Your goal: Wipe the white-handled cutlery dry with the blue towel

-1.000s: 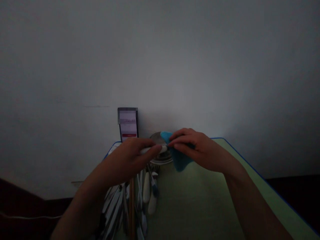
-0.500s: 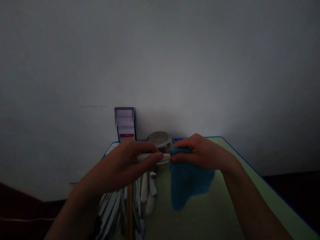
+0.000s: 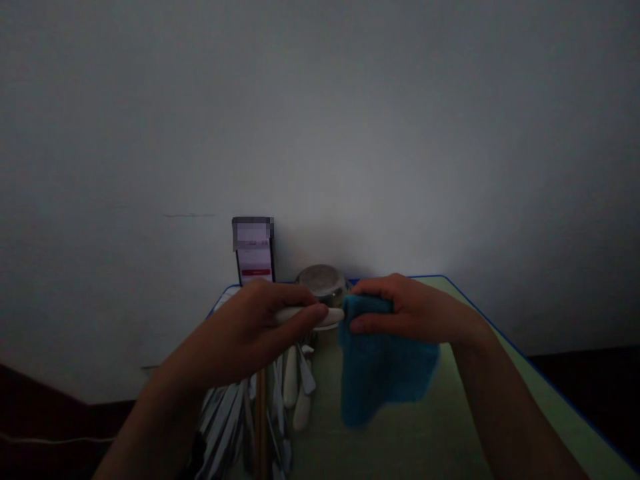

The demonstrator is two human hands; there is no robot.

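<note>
My left hand (image 3: pixel 260 323) is closed around a white-handled utensil (image 3: pixel 336 316), whose rounded end sticks out past the thumb toward the right. The rest of it is hidden by the hand, so its kind does not show. A blue cloth (image 3: pixel 383 373) is pinched between the thumb and fingers of my right hand (image 3: pixel 415 310) and hangs down over the table. Its folded edge meets the end of the white handle. Below the left hand lie metal cutlery pieces (image 3: pixel 227 420) and white-handled pieces (image 3: pixel 301 408).
A green table (image 3: pixel 400 440) with blue edging stands against a grey wall. At its back sits a round metal container (image 3: pixel 323 277). A phone (image 3: pixel 255 257) leans on the wall at the back left. Long brown sticks (image 3: pixel 261 427) lie among the cutlery.
My right hand has shifted slightly right with the blue cloth, which now shows more of its fold. The left hand keeps the white handle in nearly the same place.
</note>
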